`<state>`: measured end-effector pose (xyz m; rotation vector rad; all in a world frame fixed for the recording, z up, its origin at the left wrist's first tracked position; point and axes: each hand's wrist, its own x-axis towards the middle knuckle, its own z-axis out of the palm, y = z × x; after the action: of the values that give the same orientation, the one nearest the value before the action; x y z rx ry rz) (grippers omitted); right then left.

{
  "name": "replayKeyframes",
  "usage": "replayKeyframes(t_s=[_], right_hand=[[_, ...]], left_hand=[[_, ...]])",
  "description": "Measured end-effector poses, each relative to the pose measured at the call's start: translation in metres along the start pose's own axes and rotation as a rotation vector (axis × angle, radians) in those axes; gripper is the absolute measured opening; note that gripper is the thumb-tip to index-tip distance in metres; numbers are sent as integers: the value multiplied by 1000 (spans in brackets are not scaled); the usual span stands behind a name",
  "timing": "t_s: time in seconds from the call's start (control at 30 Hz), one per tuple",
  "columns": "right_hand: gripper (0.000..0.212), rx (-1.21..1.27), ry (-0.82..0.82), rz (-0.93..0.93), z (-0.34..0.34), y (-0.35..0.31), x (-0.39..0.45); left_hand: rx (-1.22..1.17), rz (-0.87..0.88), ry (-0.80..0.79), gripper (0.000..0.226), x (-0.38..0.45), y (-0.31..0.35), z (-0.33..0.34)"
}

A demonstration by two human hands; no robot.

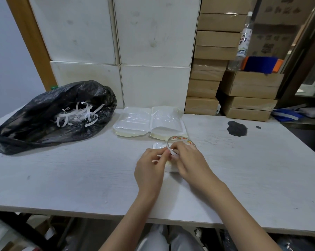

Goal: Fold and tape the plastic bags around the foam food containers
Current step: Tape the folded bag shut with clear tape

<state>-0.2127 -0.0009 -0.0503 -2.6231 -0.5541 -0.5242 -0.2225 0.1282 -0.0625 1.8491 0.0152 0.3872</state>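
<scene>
Both hands (168, 160) pinching thin glossy tape roll (180, 141) w/ curled strip.

Dim even indoor light, soft shadows, wide-angle edge bending, slight blur

Table top (62, 178), lower frame: whitewashed wood grain, matt, scuffed, one dark stain at right. Black bin bag (44, 124), left: thin crinkled plastic, faint sheen; holds curled white paper strips (77, 115). Two wrapped foam containers (149, 122), centre: glossy clear film over matt white foam. Stacked boxes (207, 84), right: matt brown cardboard. Clear bottle (242, 42), upper right: glossy plastic. White blocks (153, 33) behind: matt, smudged.
</scene>
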Motion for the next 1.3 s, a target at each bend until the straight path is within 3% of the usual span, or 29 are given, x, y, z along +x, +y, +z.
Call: replayKeyframes(t_s=[0.23,0.4,0.53,0.77,1.0,1.13,1.3], right_hand=[[19,104,69,37,6,2,-4],[8,232,78,36,9,10,-9],[9,298,65,18,13,14,-13],[4,342,135,-6,7,7,-11],[10,149,247,-2,5,1,-5],[18,22,268,20,6,-5,0],[16,77,288,56,11,-11,3]], left_hand=[[-51,3,-11,6,-5,-1,2],[-5,-35,-214,53,9,-2,-5],[4,-47,-323,35,19,3,-15],[-59,-32,-163,21,10,0,-10],[-160,60,30,38,-4,3,0],[-219,75,61,35,-8,3,5],[-307,44,69,27,-13,2,5]])
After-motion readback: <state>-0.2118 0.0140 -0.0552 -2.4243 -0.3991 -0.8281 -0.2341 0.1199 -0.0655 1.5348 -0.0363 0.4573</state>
